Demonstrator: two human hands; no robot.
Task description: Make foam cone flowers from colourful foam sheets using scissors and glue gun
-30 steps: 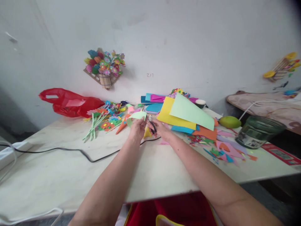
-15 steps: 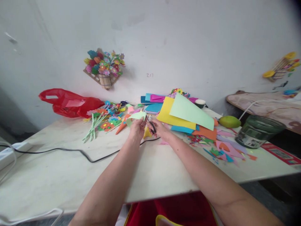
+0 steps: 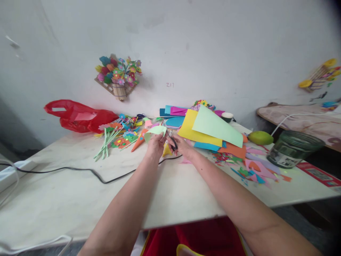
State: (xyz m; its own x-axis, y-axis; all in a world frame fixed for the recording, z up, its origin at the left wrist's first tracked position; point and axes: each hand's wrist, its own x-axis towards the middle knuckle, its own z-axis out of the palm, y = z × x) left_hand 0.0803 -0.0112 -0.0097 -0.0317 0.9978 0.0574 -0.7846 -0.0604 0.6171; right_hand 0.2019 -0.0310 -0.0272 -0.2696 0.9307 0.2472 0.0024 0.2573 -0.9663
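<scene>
Single head cam, worn by operator, viewed scene from head ht. at near side of table [image 3: 87,202]. Optical axis faced fwd. & down, across table twd. wall [image 3: 223,53]. FOV was wide; frame ht. was compressed by a quarter. Forearms [image 3: 130,199] & red garment [image 3: 197,234] lay closest to lens, btm.; L hand [image 3: 156,144] & R hand [image 3: 181,145] sat nr. ctr., mid-dist.; wall filled upper part, behind table.

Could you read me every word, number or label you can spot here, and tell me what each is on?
"217": small number on the wall; its first mark could also be a Z.
Label on the green glass jar: too blurred to read.
Red printed sheet at the table's right: too blurred to read.
I can make out no other text.
</scene>
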